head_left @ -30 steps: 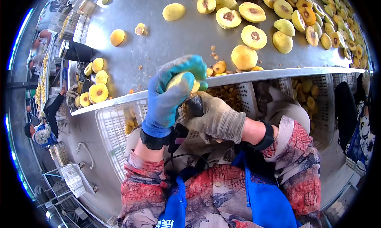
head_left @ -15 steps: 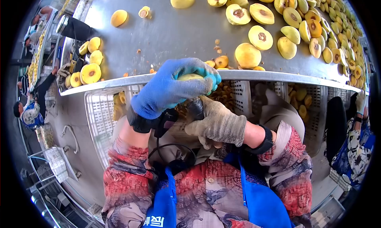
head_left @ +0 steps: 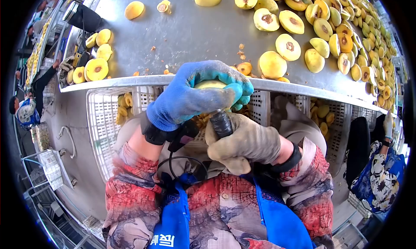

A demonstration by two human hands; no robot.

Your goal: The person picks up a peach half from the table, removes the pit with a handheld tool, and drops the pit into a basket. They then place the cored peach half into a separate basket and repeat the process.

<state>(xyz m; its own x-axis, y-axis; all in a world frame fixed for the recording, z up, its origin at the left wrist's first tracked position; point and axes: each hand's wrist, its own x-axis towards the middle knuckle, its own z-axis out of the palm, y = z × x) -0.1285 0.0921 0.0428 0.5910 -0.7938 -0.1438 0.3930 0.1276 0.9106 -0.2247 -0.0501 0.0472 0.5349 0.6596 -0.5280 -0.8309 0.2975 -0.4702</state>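
Observation:
My left hand [head_left: 190, 93], in a blue and teal glove, is wrapped round a yellow peach [head_left: 210, 83] just in front of the table edge. Only a pale strip of the fruit shows between its fingers. Below it, my right hand [head_left: 245, 140], in a dirty beige knit glove, grips a tool by its black, tape-wrapped handle [head_left: 221, 123]. That handle points up toward the left palm. The tool's working end is hidden behind the left hand, so its kind cannot be made out.
Peach halves, several with brown pits, lie on the metal table [head_left: 173, 45], with a large pile [head_left: 359, 32] at the right. White crates [head_left: 102, 132] with fruit stand under the edge. A black cylinder [head_left: 82, 17] is at the left. Other people [head_left: 381, 175] sit at both sides.
My right hand has turned and lowered slightly, so more of the black handle shows. The left hand still holds the peach, and the whole view has shifted a little.

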